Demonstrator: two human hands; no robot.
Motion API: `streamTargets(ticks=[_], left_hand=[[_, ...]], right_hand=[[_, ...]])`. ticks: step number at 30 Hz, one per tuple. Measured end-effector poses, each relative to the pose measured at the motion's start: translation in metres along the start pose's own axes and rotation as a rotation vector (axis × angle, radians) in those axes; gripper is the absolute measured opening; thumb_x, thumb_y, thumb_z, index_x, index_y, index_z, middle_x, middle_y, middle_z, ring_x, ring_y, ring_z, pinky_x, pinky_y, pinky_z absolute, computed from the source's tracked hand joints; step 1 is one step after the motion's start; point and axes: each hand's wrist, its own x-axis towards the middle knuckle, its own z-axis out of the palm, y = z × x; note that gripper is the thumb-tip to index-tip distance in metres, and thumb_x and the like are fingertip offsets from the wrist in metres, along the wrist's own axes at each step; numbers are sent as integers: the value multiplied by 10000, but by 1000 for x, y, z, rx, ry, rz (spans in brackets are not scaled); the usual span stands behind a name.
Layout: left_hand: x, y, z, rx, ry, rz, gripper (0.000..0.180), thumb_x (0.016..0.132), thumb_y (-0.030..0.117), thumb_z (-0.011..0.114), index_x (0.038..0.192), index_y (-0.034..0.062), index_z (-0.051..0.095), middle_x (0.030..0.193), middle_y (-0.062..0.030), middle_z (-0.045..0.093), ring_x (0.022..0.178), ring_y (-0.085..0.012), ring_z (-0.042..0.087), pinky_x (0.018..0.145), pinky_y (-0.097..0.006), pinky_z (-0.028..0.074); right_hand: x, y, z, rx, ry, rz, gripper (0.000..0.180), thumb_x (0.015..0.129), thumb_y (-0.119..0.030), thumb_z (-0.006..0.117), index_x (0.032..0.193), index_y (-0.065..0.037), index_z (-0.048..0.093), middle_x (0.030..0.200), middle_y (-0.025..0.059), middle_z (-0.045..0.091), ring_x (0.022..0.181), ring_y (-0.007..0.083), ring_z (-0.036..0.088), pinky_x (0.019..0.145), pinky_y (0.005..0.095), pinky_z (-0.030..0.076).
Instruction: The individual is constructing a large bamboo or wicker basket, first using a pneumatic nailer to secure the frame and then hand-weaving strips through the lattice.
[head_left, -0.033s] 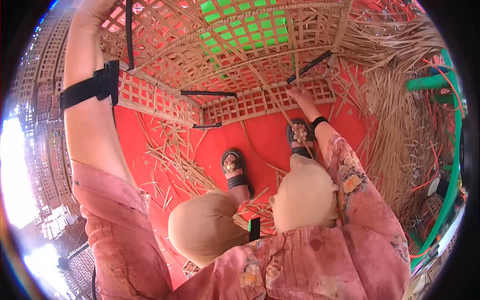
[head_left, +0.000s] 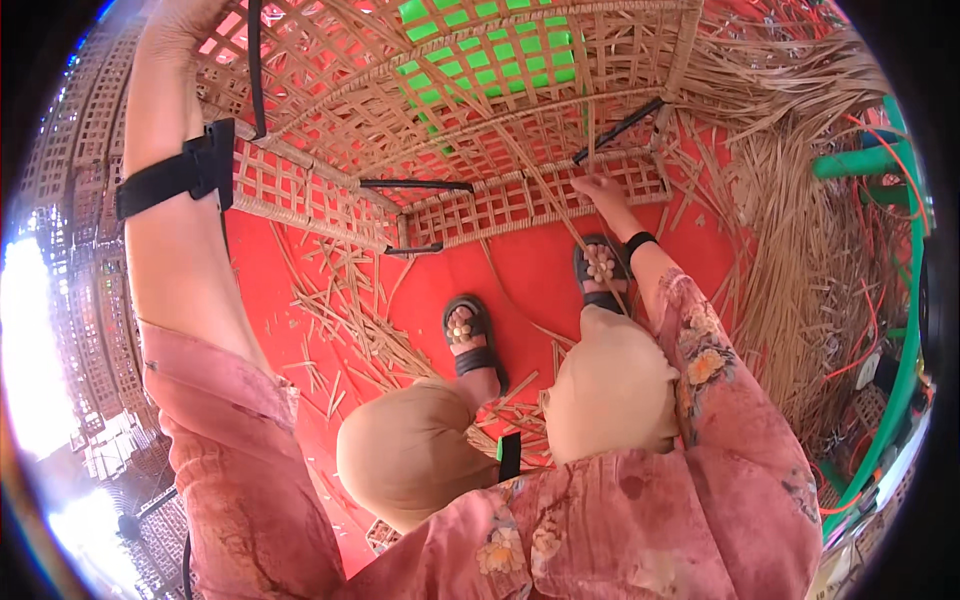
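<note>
A large open-weave basket frame [head_left: 350, 100] of tan, flat plant strips stands before me, its rims wrapped in the same strip. My right hand [head_left: 600, 192] is at its low near side, fingers curled together around a thin strip [head_left: 589, 135] that runs down from the weave. Another long loose strip [head_left: 535, 175] slants past that hand toward my foot. At the upper left edge, my left hand [head_left: 190, 12] reaches to the frame's far left side. Its fingers are cut off by the picture's edge, so their grip is hidden.
Cut strips [head_left: 365, 335] lie scattered on the red floor [head_left: 420, 290]. A big heap of long strips [head_left: 790, 220] fills the right side, beside a green tubular frame [head_left: 910, 330]. Something bright green [head_left: 500, 60] shows through the weave. More woven panels [head_left: 75, 200] stand at the left.
</note>
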Motion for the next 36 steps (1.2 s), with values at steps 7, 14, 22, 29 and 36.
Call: streamTargets(ticks=[7,14,22,29,36], left_hand=[[-3,2,4,28,36,2,547,895,443,626,1253,30,608,1214,-183,637,1092,-262,615,974,-403,477],[-7,3,4,62,63,17,559,879,422,648,1267,24,593,1204,-188,638,1076,-275,617,964,-412,479],[-9,14,7,152,108,59,578,860,398,673,1284,18,576,1193,-193,640,1058,-290,620,951,-423,480],[-12,16,-1,794,186,426,609,829,399,706,1283,19,566,1119,-204,644,1025,-333,619,942,-434,468],[-67,-1,-41,360,278,-47,423,890,122,619,1305,55,573,1250,-75,641,1152,-171,593,987,-286,424]], right_hand=[[-34,4,26,258,-128,-8,330,851,-326,740,1040,-63,683,837,11,680,715,89,625,639,218,497],[-64,31,35,232,-330,150,336,783,-285,793,1015,-79,663,838,9,679,706,81,618,608,212,487],[-38,34,31,296,-289,426,390,760,-359,820,975,-101,623,800,1,623,599,67,559,414,187,364],[-29,46,45,853,-96,440,313,802,-366,790,922,-134,618,681,-23,564,534,76,519,382,186,298],[-42,29,2,698,161,184,256,790,-316,790,864,-134,625,680,-17,581,517,75,524,377,190,268]])
